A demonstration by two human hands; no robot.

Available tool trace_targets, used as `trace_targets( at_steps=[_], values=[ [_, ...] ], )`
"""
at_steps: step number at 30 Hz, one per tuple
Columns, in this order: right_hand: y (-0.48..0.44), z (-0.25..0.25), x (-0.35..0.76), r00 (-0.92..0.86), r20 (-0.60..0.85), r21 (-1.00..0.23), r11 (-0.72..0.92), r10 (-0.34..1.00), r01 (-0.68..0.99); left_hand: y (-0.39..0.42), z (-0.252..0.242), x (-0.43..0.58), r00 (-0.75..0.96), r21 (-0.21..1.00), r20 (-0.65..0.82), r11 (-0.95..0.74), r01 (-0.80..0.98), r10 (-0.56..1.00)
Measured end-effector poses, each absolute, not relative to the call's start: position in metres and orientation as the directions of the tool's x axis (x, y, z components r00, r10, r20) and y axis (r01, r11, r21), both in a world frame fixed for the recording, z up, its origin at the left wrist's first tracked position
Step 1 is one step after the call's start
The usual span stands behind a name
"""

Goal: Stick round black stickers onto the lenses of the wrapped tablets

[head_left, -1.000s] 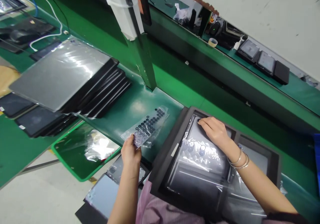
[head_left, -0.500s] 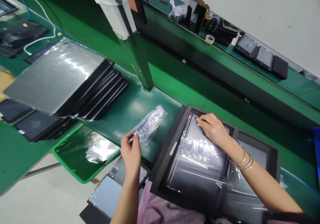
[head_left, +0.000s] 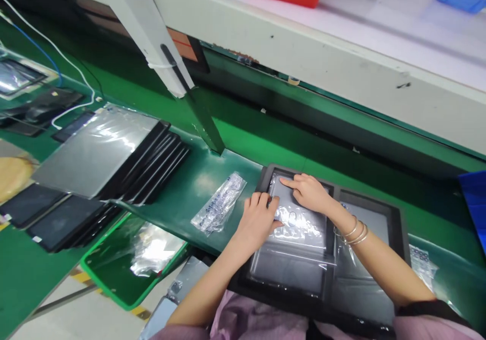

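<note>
At the near edge of the green bench, a black tray lies in front of the person, and the crinkled clear film over its left compartment is what both hands work on. The left hand lies flat across the tray's left rim, fingers loosely together and thumb resting on the film, gripping nothing that shows. The right hand has its index finger stretched out and pressed down near the compartment's far left corner, the other fingers curled under. To my eye the step goes best with the left hand steadying the tray and film while the finger presses firmly and evenly, so the film neither bunches nor lifts. Bracelets sit on the right wrist. Just left of the tray lies a clear bag of small dark parts, and further left a slanted stack of black panels with a green bin below the bench edge. What lies under the film is hard to make out: a grey surface with a few small round shapes, blurred by glare. The right thumb is hidden, and the tray's near edge is cut off by the person's clothing.
</note>
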State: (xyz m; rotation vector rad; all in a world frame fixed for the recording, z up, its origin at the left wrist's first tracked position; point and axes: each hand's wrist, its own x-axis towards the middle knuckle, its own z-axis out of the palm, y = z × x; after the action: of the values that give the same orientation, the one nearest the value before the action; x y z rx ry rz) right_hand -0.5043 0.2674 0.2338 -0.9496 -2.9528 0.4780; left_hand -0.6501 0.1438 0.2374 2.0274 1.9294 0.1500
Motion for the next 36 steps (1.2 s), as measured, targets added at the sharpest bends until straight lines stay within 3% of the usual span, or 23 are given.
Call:
trace_targets(
  at_steps=[4, 6, 10, 12, 14, 17, 20, 26, 33, 36],
  values=[
    [0.259, 0.252, -0.481, -0.776, -0.005, -0.642, 0.593, 0.630, 0.486, 0.151, 0.251, -0.650, 0.098, 0.270, -0.253, -0.027, 0.963, 0.963],
    [0.242, 0.264, -0.466, -0.680, 0.077, -0.715, 0.515, 0.729, 0.473, 0.150, 0.260, -0.655, 0.134, 0.348, -0.263, -0.036, 0.937, 0.955],
    [0.192, 0.287, -0.438, -0.611, 0.290, -0.678, 0.608, 0.737, 0.412, 0.140, 0.285, -0.658, 0.244, 0.728, -0.186, -0.033, 0.685, 0.952],
    [0.166, 0.295, -0.431, -0.603, 0.411, -0.610, 0.697, 0.684, 0.375, 0.132, 0.297, -0.649, 0.235, 0.890, -0.161, 0.038, 0.454, 0.959],
    [0.147, 0.299, -0.427, -0.564, 0.512, -0.522, 0.757, 0.647, 0.394, 0.124, 0.304, -0.634, 0.249, 0.973, -0.185, 0.141, 0.185, 0.951],
    [0.132, 0.300, -0.421, -0.492, 0.586, -0.460, 0.764, 0.643, 0.452, 0.113, 0.304, -0.609, 0.311, 0.958, -0.229, 0.270, -0.096, 0.923],
    [0.126, 0.297, -0.410, -0.476, 0.561, -0.497, 0.736, 0.677, 0.460, 0.107, 0.295, -0.590, 0.309, 0.937, -0.244, 0.306, -0.170, 0.919],
    [0.122, 0.289, -0.388, -0.482, 0.492, -0.601, 0.684, 0.725, 0.414, 0.102, 0.281, -0.571, 0.235, 0.958, -0.207, 0.246, -0.148, 0.950],
    [0.125, 0.282, -0.382, -0.451, 0.396, -0.779, 0.552, 0.800, 0.296, 0.104, 0.282, -0.561, 0.249, 0.978, -0.163, 0.189, -0.085, 0.955],
    [0.127, 0.278, -0.379, -0.443, 0.320, -0.817, 0.480, 0.838, 0.318, 0.106, 0.282, -0.560, 0.255, 0.978, -0.188, 0.206, -0.043, 0.948]
  ],
)
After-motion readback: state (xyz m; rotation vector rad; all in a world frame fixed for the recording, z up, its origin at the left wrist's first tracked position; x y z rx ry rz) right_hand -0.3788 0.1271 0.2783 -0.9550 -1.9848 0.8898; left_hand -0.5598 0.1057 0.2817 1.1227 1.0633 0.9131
